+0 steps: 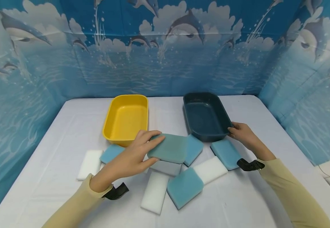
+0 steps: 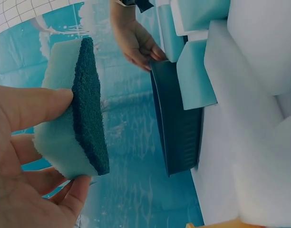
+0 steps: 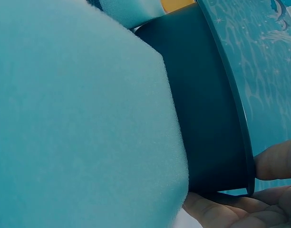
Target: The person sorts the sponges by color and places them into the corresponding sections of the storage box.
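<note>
My left hand (image 1: 136, 155) holds a light blue scrub sponge (image 1: 170, 148) above the pile, its thumb on one side and fingers on the other. The left wrist view shows the dark scouring layer of this sponge (image 2: 91, 109). At the right, my right hand (image 1: 243, 136) pinches the near right corner of a dark blue tub (image 1: 210, 137); the right wrist view shows thumb and fingers at its rim (image 3: 250, 161). Just in front of the tub lie a blue sponge (image 1: 226, 153) and another blue sponge (image 1: 194, 148). Below the held sponge is a white sponge (image 1: 166, 167), partly hidden.
A yellow tub (image 1: 106, 133) stands at the back left of the white-covered table (image 1: 53, 152). More sponges lie in front: a white one (image 1: 154, 193), a blue one (image 1: 185, 188), a white one (image 1: 210, 171), and at left a white one (image 1: 89, 164) and a blue one (image 1: 112, 153).
</note>
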A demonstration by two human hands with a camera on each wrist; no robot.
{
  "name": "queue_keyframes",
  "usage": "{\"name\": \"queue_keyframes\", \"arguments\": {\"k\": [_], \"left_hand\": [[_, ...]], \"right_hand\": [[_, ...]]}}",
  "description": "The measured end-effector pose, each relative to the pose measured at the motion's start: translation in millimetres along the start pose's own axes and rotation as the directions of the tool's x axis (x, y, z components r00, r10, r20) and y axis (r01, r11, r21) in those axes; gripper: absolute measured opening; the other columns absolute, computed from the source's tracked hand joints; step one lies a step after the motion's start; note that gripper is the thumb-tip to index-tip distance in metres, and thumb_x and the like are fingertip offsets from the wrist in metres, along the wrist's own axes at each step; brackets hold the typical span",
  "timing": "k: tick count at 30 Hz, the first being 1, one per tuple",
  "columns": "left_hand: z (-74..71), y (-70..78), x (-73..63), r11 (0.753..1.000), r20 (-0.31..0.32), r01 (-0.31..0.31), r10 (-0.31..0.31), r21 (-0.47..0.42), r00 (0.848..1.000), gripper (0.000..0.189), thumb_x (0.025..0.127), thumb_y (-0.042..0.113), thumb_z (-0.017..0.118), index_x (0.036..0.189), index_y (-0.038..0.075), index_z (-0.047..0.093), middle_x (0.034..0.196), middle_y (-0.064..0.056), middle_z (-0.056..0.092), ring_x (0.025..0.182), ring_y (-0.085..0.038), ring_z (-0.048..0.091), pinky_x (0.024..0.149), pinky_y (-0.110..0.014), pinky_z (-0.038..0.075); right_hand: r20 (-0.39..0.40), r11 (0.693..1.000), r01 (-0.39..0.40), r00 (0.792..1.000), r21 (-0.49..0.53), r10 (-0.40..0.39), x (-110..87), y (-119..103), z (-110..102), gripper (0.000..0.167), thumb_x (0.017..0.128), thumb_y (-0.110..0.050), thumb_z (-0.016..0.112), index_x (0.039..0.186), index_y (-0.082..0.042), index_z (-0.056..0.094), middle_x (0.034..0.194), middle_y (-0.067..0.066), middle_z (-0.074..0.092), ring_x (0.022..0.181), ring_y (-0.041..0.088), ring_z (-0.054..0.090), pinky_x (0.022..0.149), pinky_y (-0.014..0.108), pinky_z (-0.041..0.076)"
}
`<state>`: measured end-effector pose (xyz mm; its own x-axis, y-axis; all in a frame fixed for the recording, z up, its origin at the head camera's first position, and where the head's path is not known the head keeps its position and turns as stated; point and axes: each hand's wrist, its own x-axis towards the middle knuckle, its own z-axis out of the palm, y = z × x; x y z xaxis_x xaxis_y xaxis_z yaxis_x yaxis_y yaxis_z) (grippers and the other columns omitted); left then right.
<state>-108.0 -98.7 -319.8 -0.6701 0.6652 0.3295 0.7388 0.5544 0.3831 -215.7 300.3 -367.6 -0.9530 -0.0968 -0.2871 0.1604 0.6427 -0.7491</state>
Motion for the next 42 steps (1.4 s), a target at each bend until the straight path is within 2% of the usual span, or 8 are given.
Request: {"name": "queue_keyframes", "arguments": {"k": [14, 23, 28, 35, 42], "left_hand": [[15.0, -3.2, 42.3, 1.000, -0.036, -0.018, 0.018, 0.000, 0.999, 0.055, 0.089, 0.018, 0.063, 0.139, 0.004, 0.044, 0.142, -0.012, 0.041, 0.120, -0.025, 0.037, 0.096, -0.037, 0.044], [22.0, -3.1, 56.6, 1.000, -0.037, -0.016, 0.016, 0.000, 0.999, 0.055, 0.088, 0.018, 0.064, 0.138, 0.004, 0.045, 0.142, -0.012, 0.042, 0.118, -0.025, 0.038, 0.092, -0.035, 0.045], [24.5, -3.1, 63.7, 1.000, -0.022, 0.003, -0.003, -0.007, 1.000, 0.056, 0.089, 0.019, 0.064, 0.139, 0.004, 0.044, 0.143, -0.012, 0.041, 0.118, -0.026, 0.037, 0.094, -0.036, 0.043], [28.0, -2.0, 77.1, 1.000, -0.005, 0.000, 0.000, -0.031, 1.000, 0.057, 0.089, 0.019, 0.063, 0.140, 0.003, 0.042, 0.144, -0.014, 0.039, 0.119, -0.028, 0.035, 0.095, -0.038, 0.041], [34.9, -6.0, 90.2, 1.000, -0.003, 0.009, -0.009, -0.024, 1.000, 0.057, 0.089, 0.018, 0.062, 0.140, 0.002, 0.042, 0.143, -0.015, 0.040, 0.117, -0.029, 0.036, 0.094, -0.038, 0.040]], "right_hand": [[0.001, 1.000, 0.007, 1.000, 0.019, -0.007, -5.0, -3, 1, 0.055, 0.101, -0.017, 0.025, 0.144, 0.015, 0.010, 0.147, 0.035, 0.024, 0.135, 0.044, 0.035, 0.104, 0.045, 0.039], [-0.004, 0.999, 0.006, 1.000, 0.034, -0.006, -4.6, -2, 2, 0.055, 0.102, -0.017, 0.025, 0.143, 0.016, 0.010, 0.147, 0.036, 0.022, 0.135, 0.045, 0.034, 0.104, 0.046, 0.039], [-0.003, 0.999, 0.018, 1.000, 0.046, -0.018, -5.3, -2, 2, 0.055, 0.102, -0.017, 0.025, 0.143, 0.016, 0.010, 0.147, 0.037, 0.021, 0.135, 0.046, 0.033, 0.104, 0.047, 0.038], [-0.005, 0.999, 0.011, 1.000, 0.044, -0.011, -5.3, -2, 2, 0.055, 0.102, -0.016, 0.025, 0.143, 0.016, 0.010, 0.148, 0.036, 0.022, 0.135, 0.045, 0.033, 0.105, 0.046, 0.039], [-0.007, 0.999, 0.011, 1.000, 0.038, -0.011, -5.5, -3, 2, 0.055, 0.102, -0.017, 0.025, 0.143, 0.016, 0.011, 0.147, 0.037, 0.023, 0.134, 0.046, 0.034, 0.105, 0.047, 0.038]]}}
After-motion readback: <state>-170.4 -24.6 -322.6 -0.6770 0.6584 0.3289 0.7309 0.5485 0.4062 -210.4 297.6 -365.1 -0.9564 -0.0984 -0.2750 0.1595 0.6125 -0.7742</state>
